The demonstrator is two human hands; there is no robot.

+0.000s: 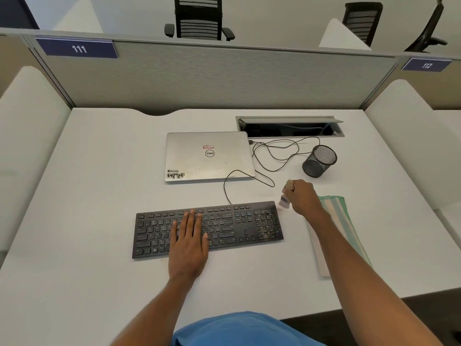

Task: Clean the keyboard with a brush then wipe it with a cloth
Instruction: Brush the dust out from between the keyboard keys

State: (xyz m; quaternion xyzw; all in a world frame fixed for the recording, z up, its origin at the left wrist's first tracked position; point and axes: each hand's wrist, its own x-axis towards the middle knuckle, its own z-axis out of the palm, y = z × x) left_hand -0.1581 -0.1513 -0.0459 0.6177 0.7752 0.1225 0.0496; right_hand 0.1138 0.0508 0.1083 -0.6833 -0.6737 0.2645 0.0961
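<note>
A black keyboard (237,223) lies flat on the white desk (99,171), with pale dust on its number pad at the right end. My left hand (189,242) rests flat on the middle keys, fingers straight. My right hand (303,197) grips a small brush (285,199) with a light wooden handle; its blurred bristles hang just off the keyboard's top right corner. A folded green-and-white striped cloth (334,221) lies on the desk to the right, partly hidden under my right forearm.
A closed silver laptop (208,157) sits behind the keyboard. Loose black cables (274,151) loop between it and an open cable tray (289,127). A black mesh pen cup (319,161) stands behind my right hand. Grey partitions enclose the desk.
</note>
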